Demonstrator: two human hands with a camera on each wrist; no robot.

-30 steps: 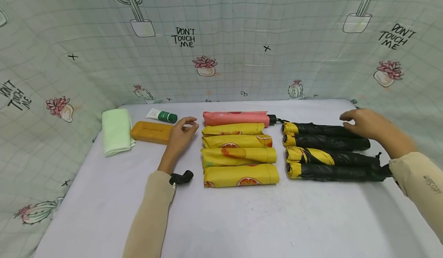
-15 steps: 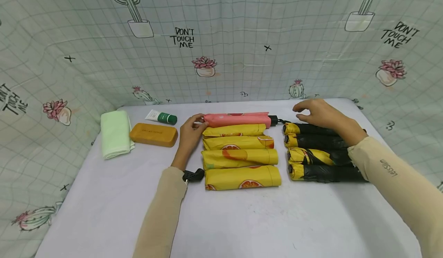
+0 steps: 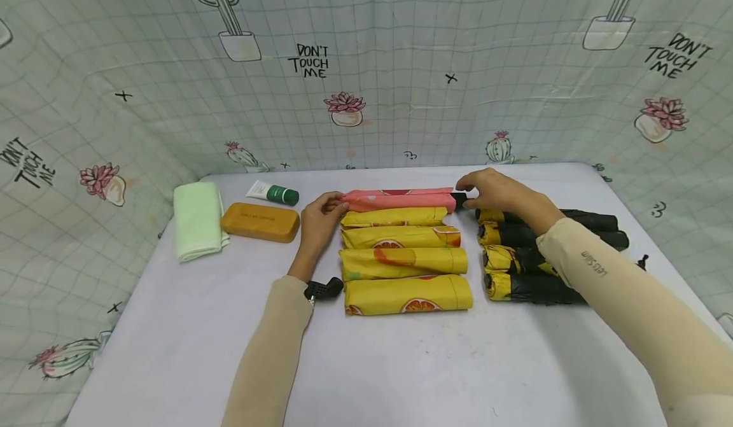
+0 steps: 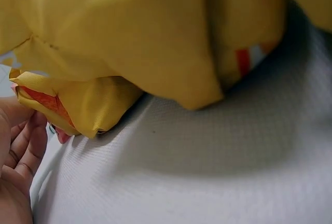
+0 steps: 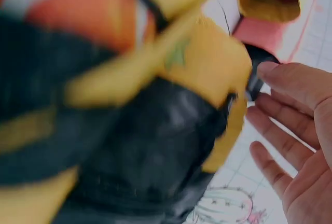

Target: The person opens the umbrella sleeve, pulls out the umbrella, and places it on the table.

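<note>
A pink folded umbrella with a black handle lies at the far end of a stack in the head view. My left hand pinches its left end, though in the left wrist view yellow cloth partly hides the fingertips. At the other end, my right hand has thumb and fingers around the black handle. Closer to me lie several yellow folded umbrellas with orange-slice prints. Under my right forearm is a row of black folded umbrellas with yellow ends, partly covered by the sleeve.
To the left are a pale green folded cloth, an orange-brown case and a white tube with a green cap. A patterned curtain rises behind the white table.
My right hand has moved left from over the black umbrellas to the pink umbrella's handle. My left hand has shifted right from beside the orange-brown case to the pink umbrella's left end.
</note>
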